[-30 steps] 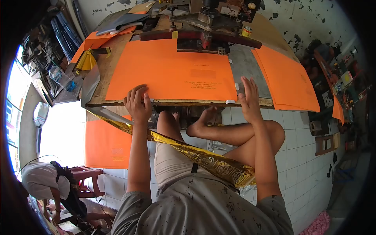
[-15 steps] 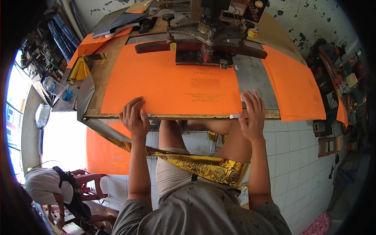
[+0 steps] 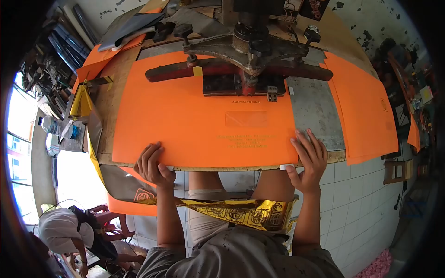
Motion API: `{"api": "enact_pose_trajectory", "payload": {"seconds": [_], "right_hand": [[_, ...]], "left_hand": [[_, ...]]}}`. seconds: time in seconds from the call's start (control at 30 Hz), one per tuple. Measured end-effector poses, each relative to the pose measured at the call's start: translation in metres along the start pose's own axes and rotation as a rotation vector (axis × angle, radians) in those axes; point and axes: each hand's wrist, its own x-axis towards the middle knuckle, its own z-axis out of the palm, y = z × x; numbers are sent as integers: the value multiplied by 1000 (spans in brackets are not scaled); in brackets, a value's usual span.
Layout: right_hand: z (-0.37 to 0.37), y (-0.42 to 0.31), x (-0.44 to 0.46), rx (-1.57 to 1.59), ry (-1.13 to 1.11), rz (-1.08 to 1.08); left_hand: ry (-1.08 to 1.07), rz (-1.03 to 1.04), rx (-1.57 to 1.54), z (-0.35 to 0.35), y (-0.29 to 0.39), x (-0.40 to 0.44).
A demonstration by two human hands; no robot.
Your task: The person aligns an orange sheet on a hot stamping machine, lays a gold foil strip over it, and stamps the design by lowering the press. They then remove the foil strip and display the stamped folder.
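Observation:
An orange paper sheet (image 3: 167, 116) lies on the worktable under a press. It carries a pale rectangular outline (image 3: 246, 119) and gold-looking lines of print. My left hand (image 3: 155, 164) rests at the sheet's front left corner, fingers bent loosely over the edge, thumb beside a small white tab. At the front right, my right hand (image 3: 309, 160) has its fingers spread along the sheet's right edge, with the thumb by another white tab (image 3: 287, 167). Above the sheet stands the dark press head (image 3: 250, 51), with a red crossbar (image 3: 176, 71) and a black block (image 3: 222, 85).
More orange sheets (image 3: 366, 111) lie at the right and far left. Gold foil (image 3: 259, 215) hangs across my lap. A roll of yellow foil (image 3: 82, 103) is at the table's left. Another person (image 3: 69, 229) bends over at lower left.
The view has shifted, so the press and sheet look larger and the table edge sits lower. Both hands stay at the sheet's front corners. The foil across my lap hangs differently.

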Motion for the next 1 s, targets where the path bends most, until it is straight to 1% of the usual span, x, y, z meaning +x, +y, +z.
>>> {"api": "enact_pose_trajectory", "payload": {"seconds": [0.27,0.43,0.53,1.0], "right_hand": [[-8,-1,7,3,-125,57],[-12,-3,15,37,-142,86],[-12,-3,17,46,-161,94],[-13,-2,22,74,-194,146]], "left_hand": [[2,-14,44,2,-1,-2],[-56,0,87,0,-1,-1],[-52,-37,66,0,0,-1],[-62,-35,62,-1,-7,-8]]}}
